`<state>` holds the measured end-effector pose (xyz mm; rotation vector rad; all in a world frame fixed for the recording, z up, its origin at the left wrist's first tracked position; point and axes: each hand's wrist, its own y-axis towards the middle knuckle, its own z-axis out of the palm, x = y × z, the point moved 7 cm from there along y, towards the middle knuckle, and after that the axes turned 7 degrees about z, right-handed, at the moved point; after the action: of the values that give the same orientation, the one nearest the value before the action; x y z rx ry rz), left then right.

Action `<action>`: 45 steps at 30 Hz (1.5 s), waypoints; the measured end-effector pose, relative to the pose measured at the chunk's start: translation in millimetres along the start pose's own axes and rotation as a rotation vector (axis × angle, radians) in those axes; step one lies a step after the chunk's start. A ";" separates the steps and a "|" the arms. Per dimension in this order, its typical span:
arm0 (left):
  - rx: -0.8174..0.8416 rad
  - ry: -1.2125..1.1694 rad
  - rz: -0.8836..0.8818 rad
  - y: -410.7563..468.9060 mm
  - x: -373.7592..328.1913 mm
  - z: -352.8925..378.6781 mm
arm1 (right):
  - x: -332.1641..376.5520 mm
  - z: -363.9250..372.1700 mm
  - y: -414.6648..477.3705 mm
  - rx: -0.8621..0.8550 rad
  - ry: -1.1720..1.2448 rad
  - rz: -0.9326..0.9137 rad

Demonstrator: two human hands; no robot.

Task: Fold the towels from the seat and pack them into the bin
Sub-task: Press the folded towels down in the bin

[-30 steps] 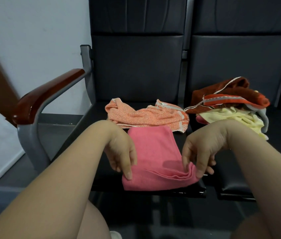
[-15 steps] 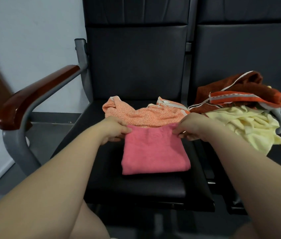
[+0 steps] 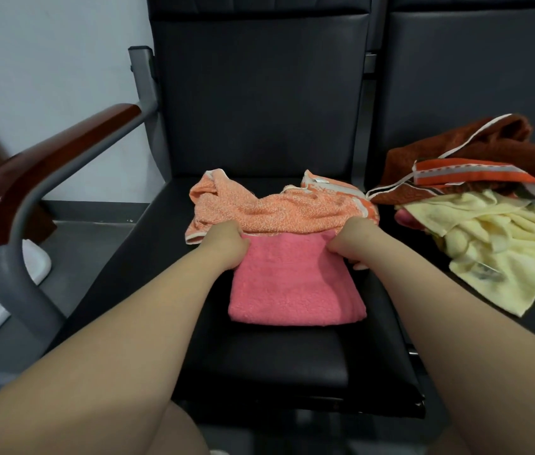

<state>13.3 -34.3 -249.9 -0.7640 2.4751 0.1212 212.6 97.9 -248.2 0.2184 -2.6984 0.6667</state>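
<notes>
Centrally on the black seat point(image 3: 259, 356) lies the pink towel point(image 3: 292, 284), a compact rectangle with its folded edge toward the viewer. A second earlier both hands held its near edge. That edge has since been carried over to the far edge, so another fold appears complete and the towel looks nearly ready for the bin, which is out of view. At the far corners the left hand point(image 3: 225, 243) and right hand point(image 3: 354, 239) have their fingers curled closed, pinching the layered cloth. Beyond, touching the far edge, lies a crumpled orange towel point(image 3: 279, 208). A yellow towel point(image 3: 496, 244) and a red-brown towel point(image 3: 476, 159) are heaped on the neighbouring seat.
</notes>
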 end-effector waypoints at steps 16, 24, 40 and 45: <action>0.401 -0.213 -0.323 -47.2 3.9 8.7 | -24.0 11.4 -20.5 0.242 0.105 0.114; 0.157 -0.455 -0.250 -53.1 -2.5 -10.6 | -7.0 17.9 -56.6 0.101 0.428 -0.056; -0.282 -0.479 -0.117 -124.0 48.9 -160.7 | 93.2 4.4 -157.2 -0.072 0.699 -0.508; -0.381 -0.538 -0.071 -167.2 100.6 -185.7 | 154.1 35.9 -189.7 0.042 0.594 -0.619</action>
<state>-52.9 -267.8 -132.9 -0.8396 1.9278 0.6928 102.7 -95.5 -140.7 0.7047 -1.9019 0.4894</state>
